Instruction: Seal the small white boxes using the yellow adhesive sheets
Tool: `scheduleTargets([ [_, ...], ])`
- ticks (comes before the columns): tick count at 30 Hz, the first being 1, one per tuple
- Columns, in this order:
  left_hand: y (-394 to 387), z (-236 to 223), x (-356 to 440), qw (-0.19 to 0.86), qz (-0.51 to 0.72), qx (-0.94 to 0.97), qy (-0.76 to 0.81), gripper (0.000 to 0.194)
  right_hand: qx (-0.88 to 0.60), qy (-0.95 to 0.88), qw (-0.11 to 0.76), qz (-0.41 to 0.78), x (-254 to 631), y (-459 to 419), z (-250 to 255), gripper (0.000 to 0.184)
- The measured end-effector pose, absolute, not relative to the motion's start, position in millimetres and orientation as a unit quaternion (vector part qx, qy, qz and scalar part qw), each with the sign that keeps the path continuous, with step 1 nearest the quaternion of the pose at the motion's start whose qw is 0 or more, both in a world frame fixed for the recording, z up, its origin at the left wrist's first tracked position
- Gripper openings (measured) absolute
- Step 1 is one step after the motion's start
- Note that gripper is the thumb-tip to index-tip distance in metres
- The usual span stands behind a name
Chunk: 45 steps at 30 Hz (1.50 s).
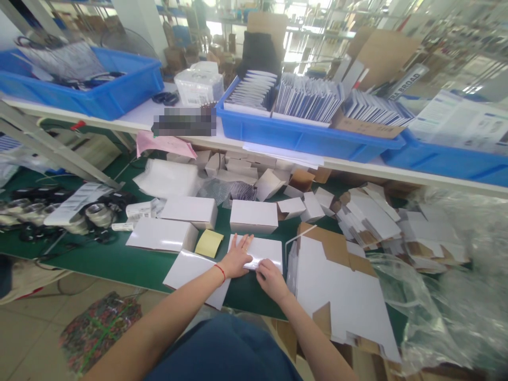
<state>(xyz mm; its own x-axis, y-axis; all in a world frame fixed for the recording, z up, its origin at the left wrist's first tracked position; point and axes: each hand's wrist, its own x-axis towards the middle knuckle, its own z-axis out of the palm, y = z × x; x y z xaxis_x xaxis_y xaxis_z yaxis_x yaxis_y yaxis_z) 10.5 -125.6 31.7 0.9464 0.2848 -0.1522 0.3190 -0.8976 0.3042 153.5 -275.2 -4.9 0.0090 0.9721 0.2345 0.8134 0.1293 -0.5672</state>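
Observation:
A white cardboard box [266,250] lies in front of me on the green table. My left hand [238,258], with a red string round the wrist, rests flat on its left part, fingers spread. At the box's near edge is my right hand [270,276], fingers bent and pressed together; whatever they pinch there is hidden. Just left of my left hand lie a yellow sticky-note pad [209,243] and a white flap or flat carton [194,270]. Another closed white box [254,214] stands right behind the one under my hands.
Flat white cartons [341,286] are stacked on the right beside crumpled clear plastic [440,301]. More white boxes [162,234] stand left. Metal fittings with cables [97,214] lie far left. Above, a shelf [190,135] carries blue bins [301,138] of booklets.

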Motion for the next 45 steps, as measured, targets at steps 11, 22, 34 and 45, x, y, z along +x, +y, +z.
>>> scheduleTargets([
  [11,-126.8,34.0,10.8,0.162,-0.049,0.973,0.159,0.023,-0.632,-0.736,0.222,0.098,146.1,-273.2,-6.6,0.031],
  [22,-126.1,35.2,11.3,0.168,-0.054,0.971,0.160,0.022,-0.596,-0.768,0.201,0.119,163.1,-270.1,12.3,0.029],
  [34,-125.0,29.2,9.3,0.176,-0.047,0.971,0.157,0.022,-0.612,-0.763,0.174,0.117,161.6,-274.5,14.1,0.031],
  [45,-125.0,30.2,10.0,0.175,-0.047,0.971,0.157,0.023,-0.594,-0.779,0.166,0.118,163.7,-273.0,16.3,0.026],
])
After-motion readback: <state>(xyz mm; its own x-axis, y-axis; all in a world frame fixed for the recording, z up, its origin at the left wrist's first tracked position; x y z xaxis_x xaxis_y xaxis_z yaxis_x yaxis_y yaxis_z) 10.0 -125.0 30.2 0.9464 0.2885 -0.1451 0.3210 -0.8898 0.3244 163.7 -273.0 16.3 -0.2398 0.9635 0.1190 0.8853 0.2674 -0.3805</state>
